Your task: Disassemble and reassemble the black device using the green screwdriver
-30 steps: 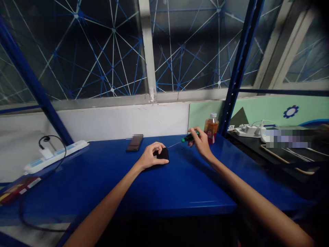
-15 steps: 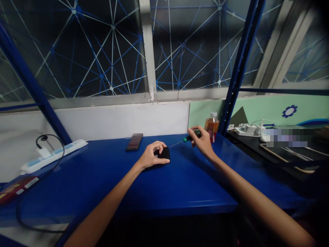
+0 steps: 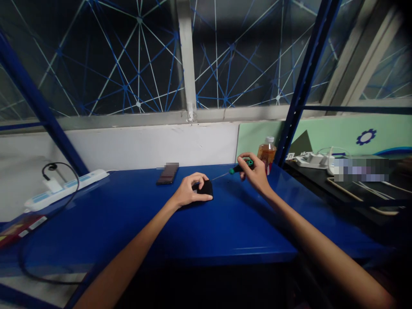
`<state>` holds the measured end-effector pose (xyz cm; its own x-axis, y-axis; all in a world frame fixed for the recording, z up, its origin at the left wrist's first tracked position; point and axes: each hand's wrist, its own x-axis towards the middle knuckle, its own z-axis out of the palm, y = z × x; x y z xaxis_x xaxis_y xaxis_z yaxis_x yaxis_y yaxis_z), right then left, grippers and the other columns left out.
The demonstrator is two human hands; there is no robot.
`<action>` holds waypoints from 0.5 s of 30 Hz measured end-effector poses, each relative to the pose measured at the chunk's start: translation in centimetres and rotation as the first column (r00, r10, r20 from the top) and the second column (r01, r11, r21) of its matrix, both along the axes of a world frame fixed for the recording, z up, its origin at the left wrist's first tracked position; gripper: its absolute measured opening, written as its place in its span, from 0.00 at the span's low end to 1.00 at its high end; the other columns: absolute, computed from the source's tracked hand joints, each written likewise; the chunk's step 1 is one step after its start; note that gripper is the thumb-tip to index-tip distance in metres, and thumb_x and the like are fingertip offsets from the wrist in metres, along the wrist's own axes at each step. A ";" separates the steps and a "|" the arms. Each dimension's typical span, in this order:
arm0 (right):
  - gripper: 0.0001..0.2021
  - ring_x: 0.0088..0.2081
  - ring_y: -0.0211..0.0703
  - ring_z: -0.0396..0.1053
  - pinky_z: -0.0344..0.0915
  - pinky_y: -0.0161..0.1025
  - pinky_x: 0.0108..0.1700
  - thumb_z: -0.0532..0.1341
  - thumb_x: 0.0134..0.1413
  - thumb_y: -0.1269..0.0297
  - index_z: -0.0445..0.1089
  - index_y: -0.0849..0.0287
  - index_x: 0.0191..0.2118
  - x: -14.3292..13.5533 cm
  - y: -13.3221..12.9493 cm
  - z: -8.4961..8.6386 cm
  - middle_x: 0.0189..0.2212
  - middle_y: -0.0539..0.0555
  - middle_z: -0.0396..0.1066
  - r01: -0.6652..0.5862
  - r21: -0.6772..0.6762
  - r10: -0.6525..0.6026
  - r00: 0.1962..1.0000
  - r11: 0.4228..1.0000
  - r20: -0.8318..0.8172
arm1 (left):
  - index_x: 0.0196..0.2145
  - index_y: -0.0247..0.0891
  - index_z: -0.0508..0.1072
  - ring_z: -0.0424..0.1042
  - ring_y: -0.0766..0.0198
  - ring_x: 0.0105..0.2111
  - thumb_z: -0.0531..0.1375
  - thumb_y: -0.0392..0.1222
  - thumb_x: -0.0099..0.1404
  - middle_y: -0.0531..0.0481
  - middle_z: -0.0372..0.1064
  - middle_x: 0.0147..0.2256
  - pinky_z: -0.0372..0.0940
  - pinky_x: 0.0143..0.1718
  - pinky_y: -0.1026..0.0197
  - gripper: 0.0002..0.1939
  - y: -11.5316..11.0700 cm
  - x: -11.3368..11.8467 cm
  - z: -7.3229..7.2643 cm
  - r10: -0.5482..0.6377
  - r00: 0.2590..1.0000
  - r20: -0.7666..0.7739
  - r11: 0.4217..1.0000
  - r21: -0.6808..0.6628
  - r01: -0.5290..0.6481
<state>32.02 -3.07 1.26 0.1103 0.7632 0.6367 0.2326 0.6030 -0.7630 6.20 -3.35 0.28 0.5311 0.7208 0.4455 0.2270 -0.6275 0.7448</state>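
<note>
A small black box-like object (image 3: 207,189) rests on the blue table (image 3: 154,231), gripped from the left by my left hand (image 3: 192,189), with the thumb along its near side and the fingers over its far side. My right hand (image 3: 252,169) is closed around the green and black handle of a screwdriver (image 3: 237,169). The thin shaft slants down to the left, its tip at the upper right edge of the black object. Whether the tip sits in a screw is too small to make out.
Behind my left hand lies a dark phone (image 3: 168,175). A drink bottle (image 3: 267,152) stands just beyond my right hand. At the left are a white power strip (image 3: 69,189), a black cable and a red box (image 3: 21,231). Blue shelf posts (image 3: 304,81) rise on both sides.
The view has tilted slightly, so the table sits a little higher in the picture. The screwdriver handle looks turned a little in my right hand. My left hand keeps its hold.
</note>
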 end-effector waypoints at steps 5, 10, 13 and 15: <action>0.21 0.16 0.33 0.65 0.63 0.34 0.18 0.61 0.51 0.59 0.55 0.53 0.49 0.4 0.7 -0.1 0.33 0.48 0.65 -0.267 -0.035 0.261 0.958 0.963 -0.121 | 0.21 0.37 0.59 0.69 0.57 0.43 0.70 0.44 0.46 0.41 0.67 0.45 0.63 0.48 0.53 0.21 0.1 -0.2 0.1 0.010 1.000 0.021 1.000 -0.025 -0.010; 0.18 0.15 0.33 0.63 0.59 0.33 0.18 0.62 0.53 0.58 0.59 0.55 0.47 0.0 0.2 -0.1 0.23 0.44 0.64 -0.041 0.029 0.041 0.999 0.999 0.000 | 0.21 0.36 0.60 0.69 0.57 0.43 0.71 0.44 0.46 0.41 0.66 0.45 0.63 0.47 0.53 0.21 0.2 -0.2 -0.1 -0.002 0.999 0.042 0.999 -0.033 0.003; 0.17 0.16 0.34 0.63 0.60 0.33 0.20 0.61 0.55 0.58 0.61 0.56 0.48 -0.1 -0.2 -0.2 0.18 0.43 0.62 0.044 0.049 -0.048 0.996 0.998 0.081 | 0.20 0.36 0.60 0.69 0.57 0.42 0.71 0.44 0.45 0.40 0.66 0.45 0.64 0.46 0.54 0.21 0.4 -0.1 -0.2 -0.014 0.999 0.039 0.999 -0.041 0.015; 0.16 0.17 0.34 0.64 0.61 0.34 0.21 0.59 0.57 0.58 0.60 0.56 0.49 -0.1 -0.2 -0.2 0.22 0.46 0.66 -0.023 0.046 0.020 0.998 0.999 0.056 | 0.20 0.35 0.61 0.69 0.58 0.42 0.71 0.45 0.45 0.41 0.65 0.45 0.64 0.46 0.54 0.21 0.4 -0.1 -0.3 -0.016 0.999 0.029 0.999 -0.044 0.018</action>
